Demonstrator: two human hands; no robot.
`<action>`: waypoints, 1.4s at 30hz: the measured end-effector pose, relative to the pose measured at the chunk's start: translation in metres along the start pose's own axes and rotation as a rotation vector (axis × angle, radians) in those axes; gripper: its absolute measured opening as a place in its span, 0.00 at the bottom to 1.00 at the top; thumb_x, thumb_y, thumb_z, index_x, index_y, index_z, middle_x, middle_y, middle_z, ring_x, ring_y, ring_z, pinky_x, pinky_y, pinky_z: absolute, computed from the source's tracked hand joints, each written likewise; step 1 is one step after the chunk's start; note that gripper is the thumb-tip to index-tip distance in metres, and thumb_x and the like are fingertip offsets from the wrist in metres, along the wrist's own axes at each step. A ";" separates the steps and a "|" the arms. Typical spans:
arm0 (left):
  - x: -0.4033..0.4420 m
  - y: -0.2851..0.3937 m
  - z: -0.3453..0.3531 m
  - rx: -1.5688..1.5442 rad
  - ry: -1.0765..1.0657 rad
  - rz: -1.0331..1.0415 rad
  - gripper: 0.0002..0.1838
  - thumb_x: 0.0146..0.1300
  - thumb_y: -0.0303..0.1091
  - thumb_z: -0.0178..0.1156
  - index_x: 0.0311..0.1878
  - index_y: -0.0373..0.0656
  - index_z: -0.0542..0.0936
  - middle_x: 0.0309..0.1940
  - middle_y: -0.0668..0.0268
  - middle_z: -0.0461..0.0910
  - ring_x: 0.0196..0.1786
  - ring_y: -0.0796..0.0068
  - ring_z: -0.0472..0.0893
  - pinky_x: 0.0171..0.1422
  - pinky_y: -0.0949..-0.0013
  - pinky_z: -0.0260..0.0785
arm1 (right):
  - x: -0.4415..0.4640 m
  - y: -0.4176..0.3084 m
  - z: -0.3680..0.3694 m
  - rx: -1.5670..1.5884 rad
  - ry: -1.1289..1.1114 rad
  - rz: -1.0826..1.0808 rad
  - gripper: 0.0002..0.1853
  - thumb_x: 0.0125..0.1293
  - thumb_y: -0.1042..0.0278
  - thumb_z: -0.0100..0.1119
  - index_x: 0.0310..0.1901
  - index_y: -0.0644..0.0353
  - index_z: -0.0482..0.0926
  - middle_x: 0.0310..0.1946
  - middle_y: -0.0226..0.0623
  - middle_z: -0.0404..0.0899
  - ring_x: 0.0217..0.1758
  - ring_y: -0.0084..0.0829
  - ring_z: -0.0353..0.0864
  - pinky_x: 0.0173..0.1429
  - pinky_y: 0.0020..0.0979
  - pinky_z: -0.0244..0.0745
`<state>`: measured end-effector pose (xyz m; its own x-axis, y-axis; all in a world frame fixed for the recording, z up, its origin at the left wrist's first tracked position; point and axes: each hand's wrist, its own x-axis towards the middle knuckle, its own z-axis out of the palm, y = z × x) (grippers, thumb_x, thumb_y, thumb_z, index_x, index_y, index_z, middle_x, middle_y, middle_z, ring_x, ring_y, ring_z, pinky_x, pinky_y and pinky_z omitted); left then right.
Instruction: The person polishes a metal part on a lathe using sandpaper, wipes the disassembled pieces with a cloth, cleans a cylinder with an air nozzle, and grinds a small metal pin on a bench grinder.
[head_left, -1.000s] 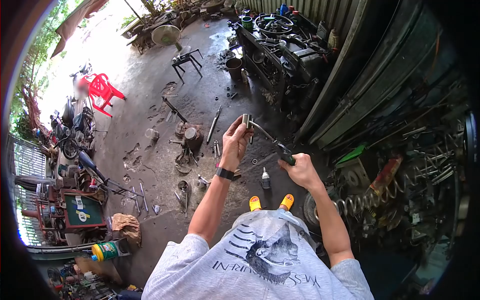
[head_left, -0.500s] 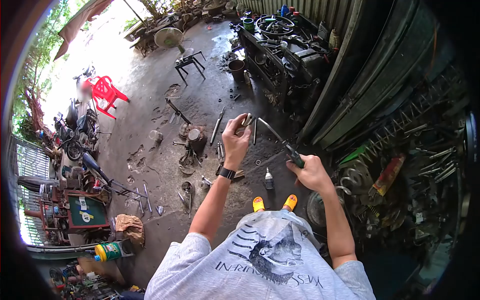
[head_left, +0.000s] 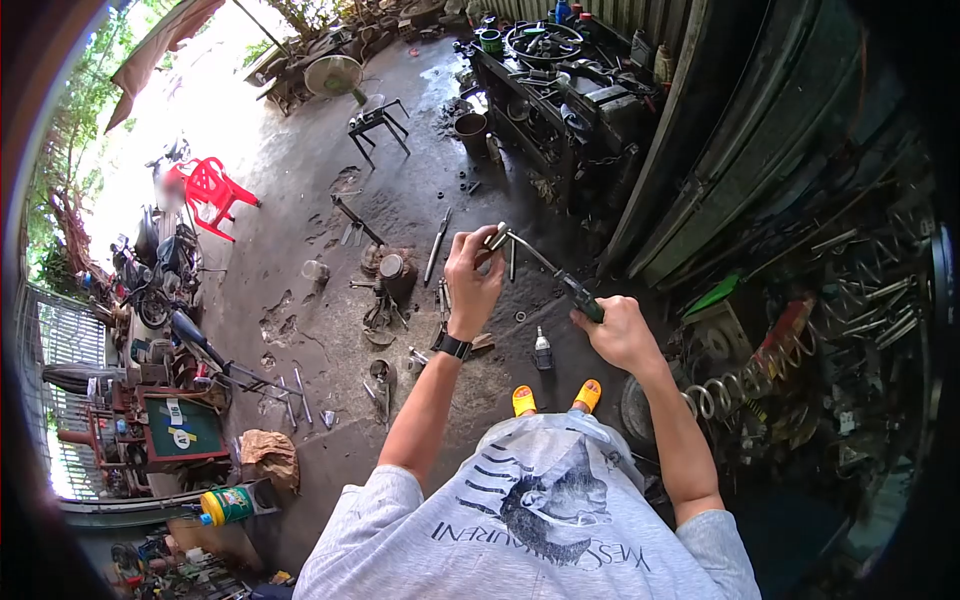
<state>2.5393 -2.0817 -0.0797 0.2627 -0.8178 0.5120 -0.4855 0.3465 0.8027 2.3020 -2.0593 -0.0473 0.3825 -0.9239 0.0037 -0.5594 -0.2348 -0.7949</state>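
Out in front of me, my left hand (head_left: 475, 285) pinches a short, shiny metal cylinder (head_left: 496, 238) between thumb and fingers. Closed around the rear of a dark green and black handled tool (head_left: 578, 294) is my right hand (head_left: 622, 335). The tool, which resembles an air blow gun, has a thin, slightly bent metal tube (head_left: 535, 254). Its tip meets or nearly meets the cylinder's end; I cannot tell whether they touch. Below my hands, a dark tool with a pale pointed tip (head_left: 542, 350) stands or lies on the floor near a small metal ring (head_left: 520, 315).
Metal rods (head_left: 437, 245) and a round-topped metal stand (head_left: 392, 268) are on the floor ahead. A cluttered workbench (head_left: 540, 120) stands at the back right, with coil springs (head_left: 740, 388) and scrap to my right. Further left are a red chair (head_left: 215, 195) and motorbikes (head_left: 155, 275).
My right hand has brought the tool's tube left, up to the metal cylinder; before, a gap showed between them. My left hand has barely moved. The view has shifted slightly.
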 end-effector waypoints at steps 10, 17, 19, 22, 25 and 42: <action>-0.005 -0.007 0.005 0.025 -0.015 -0.016 0.19 0.58 0.15 0.62 0.53 0.41 0.82 0.41 0.62 0.77 0.37 0.73 0.81 0.38 0.72 0.75 | -0.003 -0.003 -0.007 -0.061 -0.002 0.043 0.16 0.62 0.65 0.67 0.27 0.73 0.79 0.24 0.61 0.76 0.34 0.60 0.79 0.34 0.47 0.73; -0.006 -0.009 0.002 0.010 -0.034 -0.036 0.19 0.60 0.14 0.62 0.55 0.39 0.82 0.44 0.65 0.77 0.43 0.78 0.82 0.42 0.77 0.77 | -0.002 -0.009 -0.008 -0.082 -0.012 0.065 0.16 0.61 0.65 0.68 0.28 0.73 0.80 0.26 0.62 0.77 0.37 0.60 0.79 0.36 0.47 0.74; -0.006 -0.008 0.003 0.004 -0.007 -0.027 0.19 0.58 0.15 0.62 0.53 0.41 0.83 0.42 0.64 0.77 0.38 0.77 0.80 0.39 0.75 0.74 | -0.002 -0.010 -0.008 -0.089 -0.020 0.081 0.16 0.61 0.65 0.68 0.28 0.73 0.80 0.27 0.63 0.77 0.38 0.60 0.79 0.37 0.47 0.75; -0.002 0.002 0.002 -0.011 0.023 -0.006 0.20 0.56 0.15 0.62 0.52 0.43 0.84 0.39 0.64 0.77 0.33 0.77 0.78 0.36 0.73 0.71 | -0.001 -0.006 -0.005 -0.109 -0.012 0.067 0.17 0.61 0.64 0.68 0.28 0.73 0.80 0.28 0.63 0.78 0.39 0.61 0.79 0.39 0.47 0.75; 0.006 0.016 0.000 0.011 0.004 0.022 0.21 0.55 0.15 0.62 0.52 0.43 0.84 0.39 0.63 0.77 0.33 0.75 0.78 0.36 0.73 0.71 | -0.003 -0.008 -0.013 -0.089 0.052 0.005 0.16 0.61 0.64 0.68 0.28 0.73 0.80 0.25 0.60 0.76 0.33 0.59 0.78 0.35 0.42 0.73; 0.215 0.318 -0.095 0.095 0.121 1.478 0.17 0.49 0.17 0.72 0.41 0.37 0.76 0.52 0.48 0.83 0.48 0.53 0.84 0.49 0.59 0.79 | -0.040 -0.048 -0.044 0.525 0.234 -0.066 0.19 0.71 0.69 0.61 0.61 0.66 0.77 0.44 0.40 0.85 0.28 0.24 0.87 0.26 0.22 0.77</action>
<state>2.5208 -2.1032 0.3145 -0.4413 0.2834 0.8514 -0.4176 0.7749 -0.4744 2.2812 -2.0248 0.0171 0.1984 -0.9686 0.1500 -0.0771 -0.1680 -0.9828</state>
